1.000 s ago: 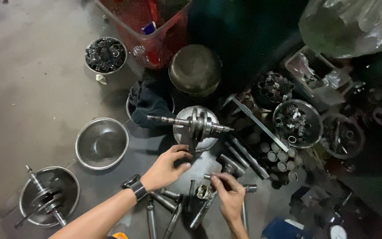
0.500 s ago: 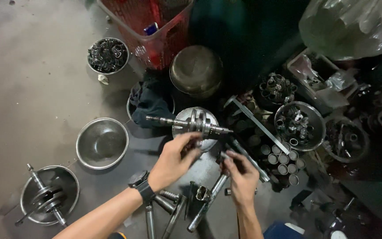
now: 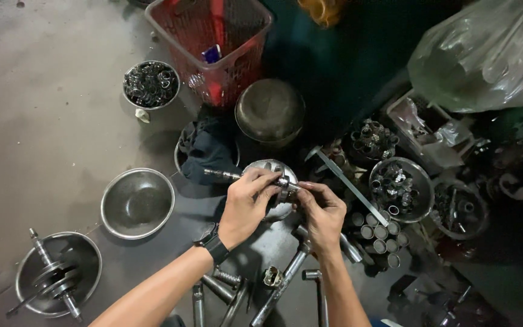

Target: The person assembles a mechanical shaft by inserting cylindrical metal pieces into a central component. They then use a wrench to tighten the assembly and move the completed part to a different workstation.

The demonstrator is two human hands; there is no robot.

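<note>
Now both hands, the left hand (image 3: 246,203) and right hand (image 3: 322,212), hold the metal shaft (image 3: 225,175) together; earlier the right was lower. A bowl (image 3: 62,297) holds another shaft.

The crankshaft (image 3: 267,181) is showing as bare steel, its shaft threaded and dully gleaming (the webs look oily). The empty bowl (image 3: 137,203) is shining as brushed stainless metal, smooth inside. The basket (image 3: 210,42) is reading as glossy red plastic mesh. A dark rag (image 3: 210,148) is lying matt and crumpled, plainly cloth. The bag (image 3: 485,54) is glinting as thin clear plastic, and the floor (image 3: 43,109) is looking like rough, stained concrete.
</note>
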